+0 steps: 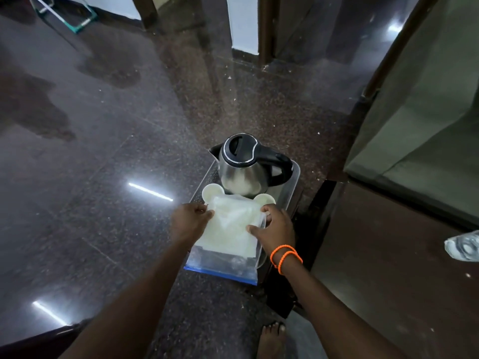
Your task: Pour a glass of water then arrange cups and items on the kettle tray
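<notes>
A steel kettle [246,164] with a black lid and handle stands at the far end of a clear tray [290,187] on a small stand. Two white cups [211,194] show just in front of the kettle, one at each side. A clear zip bag [233,229] with a blue seal strip holds white items and lies over the tray's near end. My left hand [189,221] pinches the bag's left edge. My right hand [274,226], with orange bands at the wrist, grips the bag's right edge.
Dark polished stone floor [103,151] spreads to the left and ahead. A dark wooden surface [388,281] lies on the right with a clear plastic bottle [464,246] at its edge. A bare foot [272,338] shows below.
</notes>
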Demonstrator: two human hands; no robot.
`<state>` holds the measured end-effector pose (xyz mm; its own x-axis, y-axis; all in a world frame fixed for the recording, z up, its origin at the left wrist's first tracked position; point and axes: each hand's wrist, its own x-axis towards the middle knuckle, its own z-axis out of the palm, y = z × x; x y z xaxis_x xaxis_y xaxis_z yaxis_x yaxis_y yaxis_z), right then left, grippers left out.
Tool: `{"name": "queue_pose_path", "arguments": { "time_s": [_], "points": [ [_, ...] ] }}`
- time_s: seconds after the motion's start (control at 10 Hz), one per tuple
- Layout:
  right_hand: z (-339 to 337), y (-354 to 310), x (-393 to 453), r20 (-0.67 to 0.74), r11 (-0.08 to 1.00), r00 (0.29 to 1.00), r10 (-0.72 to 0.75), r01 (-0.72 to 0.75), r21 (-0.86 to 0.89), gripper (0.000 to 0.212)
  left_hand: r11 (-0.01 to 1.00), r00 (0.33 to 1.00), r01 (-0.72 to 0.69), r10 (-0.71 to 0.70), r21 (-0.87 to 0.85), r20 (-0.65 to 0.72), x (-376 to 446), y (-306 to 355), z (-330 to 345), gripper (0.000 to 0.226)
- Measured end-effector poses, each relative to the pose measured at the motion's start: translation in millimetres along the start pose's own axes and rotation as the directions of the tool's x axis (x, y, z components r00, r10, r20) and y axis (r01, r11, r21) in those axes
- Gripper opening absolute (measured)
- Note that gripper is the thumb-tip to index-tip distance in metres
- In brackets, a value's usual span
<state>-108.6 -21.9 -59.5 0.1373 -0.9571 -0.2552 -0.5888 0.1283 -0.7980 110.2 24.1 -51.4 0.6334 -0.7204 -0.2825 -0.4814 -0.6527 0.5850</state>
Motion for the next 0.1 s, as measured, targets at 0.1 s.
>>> {"name": "queue_pose_path", "arguments": {
  "time_s": [0.1],
  "points": [
    [-4.4, -3.2, -0.4, -0.022, 1.000, 1.000, -0.023, 0.022, -0.021, 0.052, 1.000, 0.999, 0.005, -0.004, 0.028, -0.050, -0.7, 0.3, 4.6, 0.033]
  ]
}}
